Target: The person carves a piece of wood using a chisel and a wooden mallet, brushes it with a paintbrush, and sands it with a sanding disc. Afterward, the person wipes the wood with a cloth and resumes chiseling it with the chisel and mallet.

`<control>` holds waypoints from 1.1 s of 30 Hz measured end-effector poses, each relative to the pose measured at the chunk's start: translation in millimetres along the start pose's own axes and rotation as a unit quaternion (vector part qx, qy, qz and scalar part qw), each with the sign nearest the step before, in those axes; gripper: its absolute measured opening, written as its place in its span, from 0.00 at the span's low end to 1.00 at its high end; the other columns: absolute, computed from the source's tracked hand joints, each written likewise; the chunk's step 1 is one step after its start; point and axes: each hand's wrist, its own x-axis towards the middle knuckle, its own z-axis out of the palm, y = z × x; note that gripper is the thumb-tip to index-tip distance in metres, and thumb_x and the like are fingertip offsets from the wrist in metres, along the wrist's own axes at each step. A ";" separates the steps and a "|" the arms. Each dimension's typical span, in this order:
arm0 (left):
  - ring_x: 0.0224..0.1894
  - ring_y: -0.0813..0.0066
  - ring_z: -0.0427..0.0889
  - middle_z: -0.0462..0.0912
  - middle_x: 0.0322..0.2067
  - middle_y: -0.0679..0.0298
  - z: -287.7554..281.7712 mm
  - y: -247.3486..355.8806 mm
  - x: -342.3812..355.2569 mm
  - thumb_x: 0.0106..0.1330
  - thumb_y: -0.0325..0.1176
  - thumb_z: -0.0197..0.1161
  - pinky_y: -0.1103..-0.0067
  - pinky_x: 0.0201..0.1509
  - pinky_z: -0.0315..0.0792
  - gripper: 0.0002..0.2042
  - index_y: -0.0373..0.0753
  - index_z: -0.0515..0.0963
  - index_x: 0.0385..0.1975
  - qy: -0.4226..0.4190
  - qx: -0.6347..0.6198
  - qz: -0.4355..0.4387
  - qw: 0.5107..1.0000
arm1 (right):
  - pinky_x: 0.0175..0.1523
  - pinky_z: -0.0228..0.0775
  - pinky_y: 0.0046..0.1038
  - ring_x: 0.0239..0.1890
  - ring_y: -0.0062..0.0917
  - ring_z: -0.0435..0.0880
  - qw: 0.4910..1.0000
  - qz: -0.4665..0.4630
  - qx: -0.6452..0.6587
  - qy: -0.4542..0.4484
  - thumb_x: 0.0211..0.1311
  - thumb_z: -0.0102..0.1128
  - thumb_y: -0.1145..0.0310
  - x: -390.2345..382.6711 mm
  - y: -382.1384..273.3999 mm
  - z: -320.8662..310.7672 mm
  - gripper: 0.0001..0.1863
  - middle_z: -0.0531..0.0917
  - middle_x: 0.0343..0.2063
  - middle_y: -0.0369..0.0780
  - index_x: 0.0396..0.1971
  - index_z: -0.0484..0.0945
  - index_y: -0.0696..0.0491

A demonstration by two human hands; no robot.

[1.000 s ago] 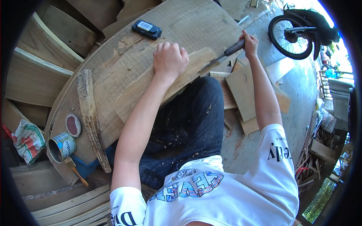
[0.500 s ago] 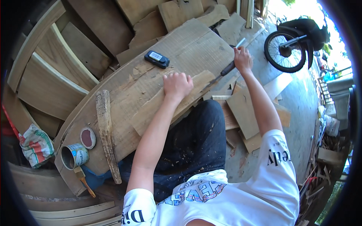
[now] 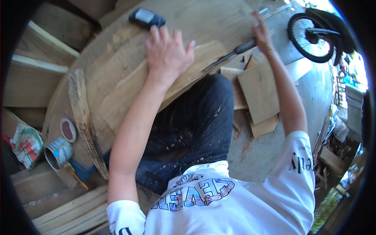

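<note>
My left hand [image 3: 166,55] lies with fingers spread on a thin wooden strip [image 3: 129,84] on top of the large wooden board [image 3: 192,19]. Just beyond its fingertips sits a black box-shaped device [image 3: 147,17] with a pale label. At the board's right edge my right hand [image 3: 263,35] is blurred, fingers stretched apart. Beside its palm is the end of a long tool with a dark handle [image 3: 245,46] and a thin metal shaft pointing toward my left hand. The tool's exact kind is unclear. A silvery rod [image 3: 264,11] shows just past my right fingers.
A rough stick [image 3: 84,117], a round lid [image 3: 68,130], an open can [image 3: 58,152] and a brush [image 3: 74,174] are at left, near a crumpled bag [image 3: 26,145]. Wood offcuts [image 3: 258,92] lie beside my knee. A motorcycle wheel [image 3: 310,38] stands far right.
My left hand has gone from a loose curl to spread fingers, nearer the black device. My right hand's fingers have opened from their closed grip by the tool. The whole view has shifted.
</note>
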 end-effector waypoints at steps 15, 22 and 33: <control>0.46 0.57 0.76 0.81 0.34 0.55 3.0 -16.2 -32.6 0.60 0.46 0.59 0.62 0.48 0.70 0.15 0.38 0.80 0.28 0.062 -0.069 0.114 0.989 | 0.42 0.74 0.29 0.32 0.29 0.80 0.791 0.553 0.172 0.198 0.39 0.74 0.58 20.4 -96.5 32.9 0.26 0.81 0.29 0.40 0.37 0.77 0.56; 0.40 0.52 0.79 0.81 0.32 0.52 3.0 -16.0 -36.9 0.62 0.36 0.55 0.61 0.43 0.75 0.09 0.40 0.81 0.30 0.047 -0.146 0.037 0.987 | 0.35 0.75 0.33 0.25 0.29 0.76 0.686 0.609 0.338 0.209 0.41 0.70 0.67 54.6 -93.8 54.8 0.15 0.73 0.22 0.40 0.25 0.71 0.55; 0.34 0.48 0.80 0.80 0.28 0.48 -8.0 -30.0 -28.9 0.59 0.32 0.59 0.62 0.39 0.75 0.08 0.36 0.82 0.26 0.039 -0.329 -0.013 0.943 | 0.21 0.68 0.27 0.12 0.23 0.71 0.769 0.288 0.471 0.322 0.49 0.55 0.73 72.8 -238.2 -13.1 0.05 0.72 0.15 0.38 0.20 0.70 0.57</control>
